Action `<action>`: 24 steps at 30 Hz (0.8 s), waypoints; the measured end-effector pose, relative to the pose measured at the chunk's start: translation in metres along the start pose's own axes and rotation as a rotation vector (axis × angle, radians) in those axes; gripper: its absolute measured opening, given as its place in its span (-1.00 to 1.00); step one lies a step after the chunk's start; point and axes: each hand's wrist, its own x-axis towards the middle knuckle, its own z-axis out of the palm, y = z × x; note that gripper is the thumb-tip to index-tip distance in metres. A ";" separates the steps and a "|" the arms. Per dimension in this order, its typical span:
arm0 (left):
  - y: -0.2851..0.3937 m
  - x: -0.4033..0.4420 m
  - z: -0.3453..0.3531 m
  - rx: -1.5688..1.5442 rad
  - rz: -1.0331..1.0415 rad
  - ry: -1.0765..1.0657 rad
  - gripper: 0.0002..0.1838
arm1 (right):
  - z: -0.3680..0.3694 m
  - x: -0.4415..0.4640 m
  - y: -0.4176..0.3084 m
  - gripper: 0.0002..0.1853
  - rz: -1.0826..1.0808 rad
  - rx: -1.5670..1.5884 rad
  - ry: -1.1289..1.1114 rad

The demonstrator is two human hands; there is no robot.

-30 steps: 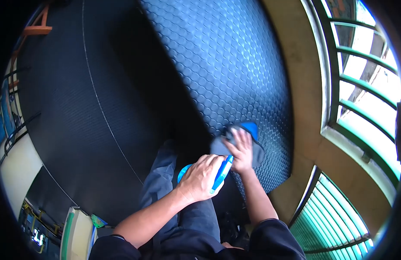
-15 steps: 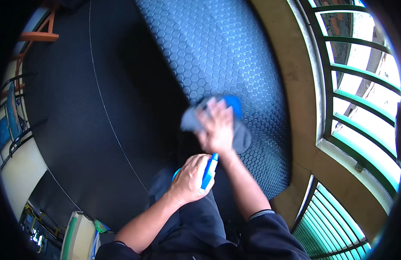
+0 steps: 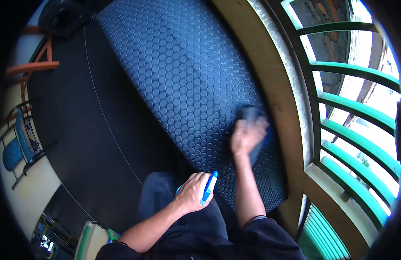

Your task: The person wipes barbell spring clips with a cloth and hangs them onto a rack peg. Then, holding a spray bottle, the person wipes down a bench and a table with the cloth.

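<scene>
A blue spray bottle is gripped in my left hand, over my lap, with its blue and white top showing past the fingers. My right hand, somewhat blurred, presses a dark grey and blue cloth onto a black surface with raised round dots. The fingers lie spread over the cloth, near the surface's right edge. Part of the cloth is hidden beneath the hand.
A brown wall ledge borders the dotted surface on the right, with green window bars beyond. Dark flooring lies at the left, with a blue chair and an orange frame past it.
My right hand and the cloth have swept from the dotted surface's left edge toward its right edge. My left hand still holds the bottle. The view has shifted along the surface.
</scene>
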 end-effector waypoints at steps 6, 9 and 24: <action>-0.011 0.024 -0.043 0.003 0.035 0.083 -0.60 | -0.025 -0.099 -0.026 -0.46 -0.843 0.127 -0.697; -0.026 0.033 -0.065 0.024 0.007 0.030 -0.55 | -0.045 -0.064 0.045 -0.45 -0.846 0.116 -0.694; -0.054 0.051 -0.171 0.009 0.057 -0.076 -0.65 | -0.006 -0.066 -0.097 -0.29 -0.713 0.085 -0.570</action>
